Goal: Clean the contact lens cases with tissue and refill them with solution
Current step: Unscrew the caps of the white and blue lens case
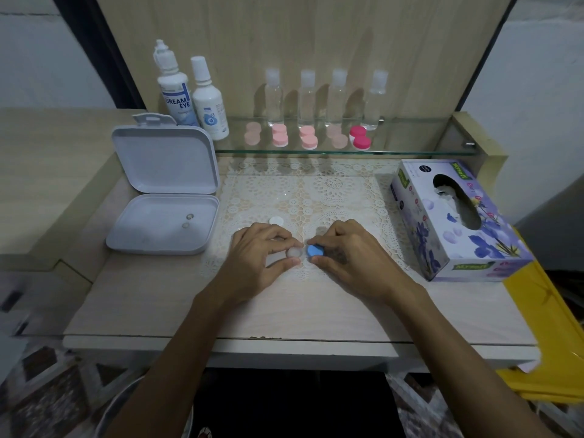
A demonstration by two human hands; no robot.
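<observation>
Blue cap [315,250] is sitting pinched in the right hand [344,251] grip, while the left hand [256,252] is pinching the translucent lens case [294,251] just beside it. Beyond the left grip, a white cap [276,220] is lying on the surface [158,298]; farther right, a tissue box [455,216] is standing.

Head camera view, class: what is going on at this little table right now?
A person is working on a small contact lens case over the lace mat. The left hand pinches the clear uncapped well while the right hand grips the round blue cap on the other side. A round white cap lies loose on the mat behind the left hand. The floral tissue box at the right and the two white solution bottles at the back stand untouched.
</observation>
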